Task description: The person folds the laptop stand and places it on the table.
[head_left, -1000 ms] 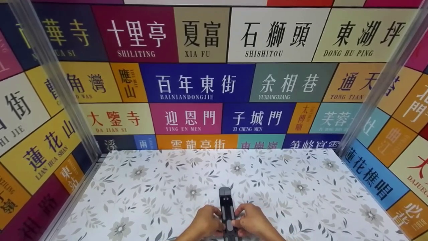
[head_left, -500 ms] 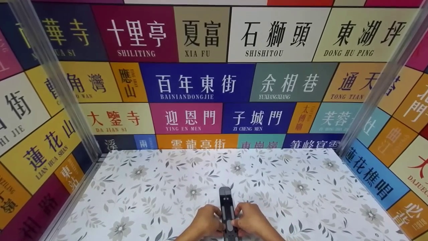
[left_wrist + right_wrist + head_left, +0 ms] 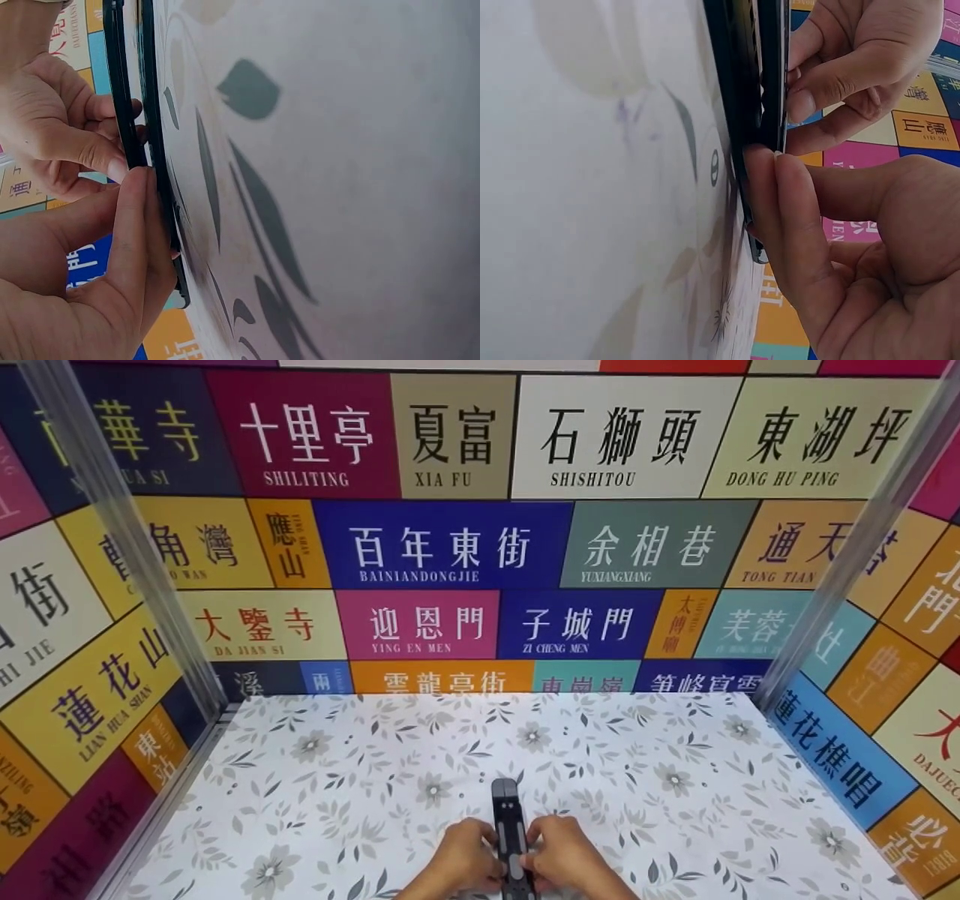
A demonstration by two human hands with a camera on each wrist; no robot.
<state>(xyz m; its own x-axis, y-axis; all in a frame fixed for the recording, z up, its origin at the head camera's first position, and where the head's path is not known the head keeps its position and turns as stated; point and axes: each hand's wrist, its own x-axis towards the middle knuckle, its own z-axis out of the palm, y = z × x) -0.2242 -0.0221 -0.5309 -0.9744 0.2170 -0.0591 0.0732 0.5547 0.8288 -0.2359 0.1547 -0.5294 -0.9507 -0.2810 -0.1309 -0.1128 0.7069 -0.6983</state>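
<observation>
A long, narrow black stapler (image 3: 510, 829) with grey strips along its top lies lengthwise on the table, its rounded end pointing away. In the left wrist view it shows from the side as two dark bars with a thin gap between. My left hand (image 3: 466, 856) holds its left side with bent fingers, and my right hand (image 3: 562, 851) pinches its right side opposite. The fingertips (image 3: 761, 169) of the right hand press at the bars close above the cloth. Its near end is partly hidden between the hands.
A white cloth with grey flowers and leaves covers the table (image 3: 360, 780). Beyond it stand walls (image 3: 442, 544) of coloured panels with Chinese lettering. Clear upright strips (image 3: 142, 547) mark the corners at left and right.
</observation>
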